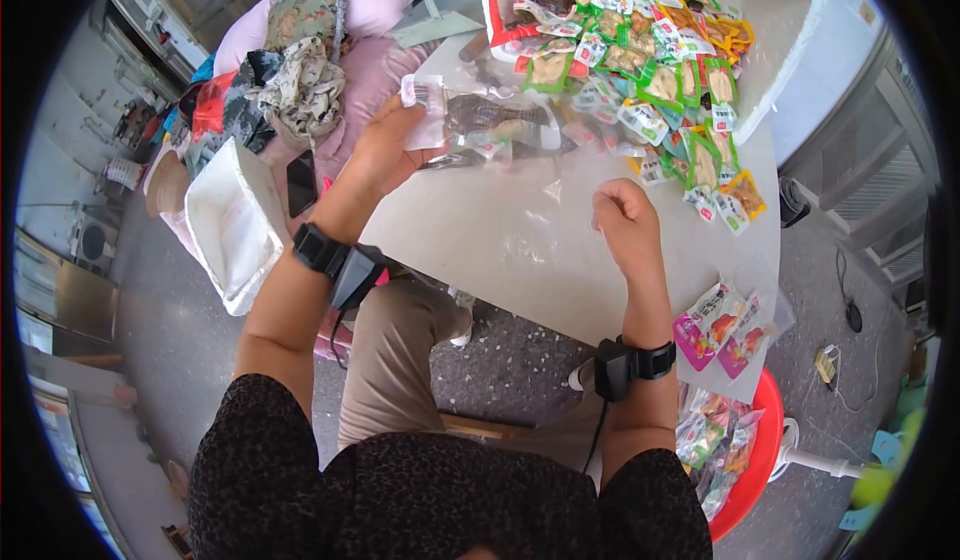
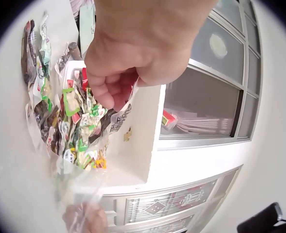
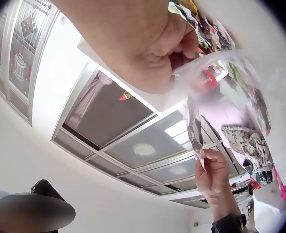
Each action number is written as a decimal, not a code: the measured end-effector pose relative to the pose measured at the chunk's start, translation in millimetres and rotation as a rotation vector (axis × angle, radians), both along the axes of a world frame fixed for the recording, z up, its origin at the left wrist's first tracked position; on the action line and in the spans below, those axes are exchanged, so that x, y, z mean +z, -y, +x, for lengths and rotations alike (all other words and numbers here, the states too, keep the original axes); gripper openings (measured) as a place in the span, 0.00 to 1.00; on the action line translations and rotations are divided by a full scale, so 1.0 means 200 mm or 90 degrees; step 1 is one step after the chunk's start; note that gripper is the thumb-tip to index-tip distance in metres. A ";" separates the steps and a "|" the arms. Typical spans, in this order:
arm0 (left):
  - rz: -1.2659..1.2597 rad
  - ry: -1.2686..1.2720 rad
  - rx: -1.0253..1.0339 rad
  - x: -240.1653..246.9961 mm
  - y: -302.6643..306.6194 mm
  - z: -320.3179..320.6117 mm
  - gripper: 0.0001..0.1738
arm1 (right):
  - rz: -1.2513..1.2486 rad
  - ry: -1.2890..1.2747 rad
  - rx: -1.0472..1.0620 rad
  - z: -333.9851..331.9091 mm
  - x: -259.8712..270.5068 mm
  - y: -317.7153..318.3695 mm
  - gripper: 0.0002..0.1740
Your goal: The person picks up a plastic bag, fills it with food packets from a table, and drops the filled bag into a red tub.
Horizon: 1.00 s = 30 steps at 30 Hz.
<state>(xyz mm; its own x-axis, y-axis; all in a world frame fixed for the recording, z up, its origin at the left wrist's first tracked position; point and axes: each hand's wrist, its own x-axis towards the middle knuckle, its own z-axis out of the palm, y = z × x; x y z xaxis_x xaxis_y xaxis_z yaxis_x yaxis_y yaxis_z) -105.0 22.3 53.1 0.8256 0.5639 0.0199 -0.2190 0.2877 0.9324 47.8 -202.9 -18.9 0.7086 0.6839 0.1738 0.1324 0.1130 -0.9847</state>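
My left hand (image 1: 382, 150) pinches the white end of a clear packet (image 1: 500, 118) with dark contents, above the left part of the pale table (image 1: 450, 225). In the right wrist view that left hand (image 3: 213, 172) holds the packet (image 3: 195, 128) by one end. My right hand (image 1: 630, 222) has its fingers curled over the table. Up close, the right wrist view shows it gripping the edge of a clear plastic bag (image 3: 225, 60). Beyond both hands, many colourful snack packets (image 1: 660, 85) spill from a white foam box (image 1: 790, 20) onto the table.
Two pink-and-white pouches (image 1: 717, 325) lie at the table's right corner. Below them is a red basin (image 1: 765, 440) holding more packets. A smaller white foam box (image 1: 235, 225) and a phone (image 1: 301, 184) sit at the left, beside a pink seat piled with clothes (image 1: 300, 95).
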 end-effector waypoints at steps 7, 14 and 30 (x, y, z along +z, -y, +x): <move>-0.089 0.047 -0.076 0.10 0.18 -0.17 0.15 | -0.014 0.061 0.008 -0.06 -0.05 -0.06 0.04; 0.030 -0.027 -0.011 0.06 0.25 -0.23 0.11 | -0.005 -0.009 0.047 -0.13 -0.02 -0.08 0.04; 0.648 -0.158 0.126 0.16 0.47 -0.35 0.04 | 0.047 0.483 -0.118 -0.29 0.17 -0.02 0.02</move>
